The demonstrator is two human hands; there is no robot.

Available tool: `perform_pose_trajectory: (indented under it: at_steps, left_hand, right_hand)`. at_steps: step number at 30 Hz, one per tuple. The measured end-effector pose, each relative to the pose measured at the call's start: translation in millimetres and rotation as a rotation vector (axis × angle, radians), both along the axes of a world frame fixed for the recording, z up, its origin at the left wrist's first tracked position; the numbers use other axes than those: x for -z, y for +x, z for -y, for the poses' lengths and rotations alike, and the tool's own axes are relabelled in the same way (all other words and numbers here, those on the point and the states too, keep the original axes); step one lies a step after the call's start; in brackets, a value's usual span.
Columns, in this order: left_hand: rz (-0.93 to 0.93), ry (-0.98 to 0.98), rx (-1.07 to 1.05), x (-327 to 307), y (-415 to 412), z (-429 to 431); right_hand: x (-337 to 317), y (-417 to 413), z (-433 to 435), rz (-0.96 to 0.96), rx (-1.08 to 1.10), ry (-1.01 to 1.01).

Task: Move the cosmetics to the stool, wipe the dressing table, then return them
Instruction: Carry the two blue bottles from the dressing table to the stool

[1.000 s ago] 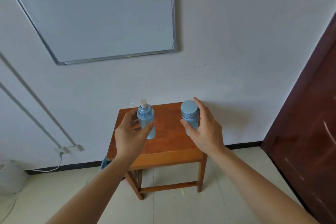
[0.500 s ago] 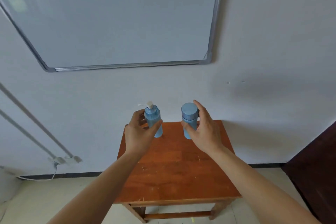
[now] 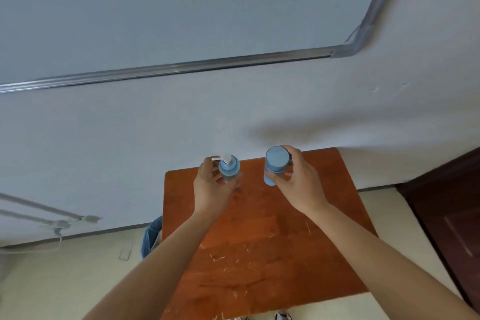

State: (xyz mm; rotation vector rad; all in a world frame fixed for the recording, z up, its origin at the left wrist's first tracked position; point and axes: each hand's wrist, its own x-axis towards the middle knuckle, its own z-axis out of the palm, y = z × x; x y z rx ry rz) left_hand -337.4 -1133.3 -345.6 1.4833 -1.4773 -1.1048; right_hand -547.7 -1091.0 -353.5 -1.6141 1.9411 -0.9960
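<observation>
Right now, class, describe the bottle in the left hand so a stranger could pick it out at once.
Find the wooden stool by the wall. Over its far end two hands each hold a blue bottle. The pump bottle, in the left hand, has a white spout on top; the capped bottle in the right hand has a flat blue lid.

Reddish-brown wooden surface (image 3: pixel 272 254), rectangular, its far edge by the wall (image 3: pixel 104 150), standing on a pale floor (image 3: pixel 65 280). Pale scratches (image 3: pixel 217 258) mark the near half. Over the far end: a pump bottle (image 3: pixel 229 168) at left, a capped bottle (image 3: pixel 275 163) at right; contact with the wood cannot be told.
</observation>
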Motion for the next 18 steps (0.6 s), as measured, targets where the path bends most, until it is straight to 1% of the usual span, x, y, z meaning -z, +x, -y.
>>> perform_pose_trajectory:
  at_steps: [5, 9, 13, 18]
  left_hand:
    - [0.020, 0.086, -0.061, 41, -12, 19]
    - [0.047, 0.110, -0.105, 63, -22, 35]
    - [0.059, 0.097, -0.106, 75, -33, 45]
    - [0.090, 0.032, -0.104, 88, -43, 46]
  right_hand:
    - [38, -8, 26, 0.055, 0.011, 0.031]
    - [58, -13, 44, 0.060, 0.021, 0.032]
    - [69, -17, 55, 0.075, 0.029, 0.035]
    - [76, -20, 61, 0.067, 0.010, -0.003]
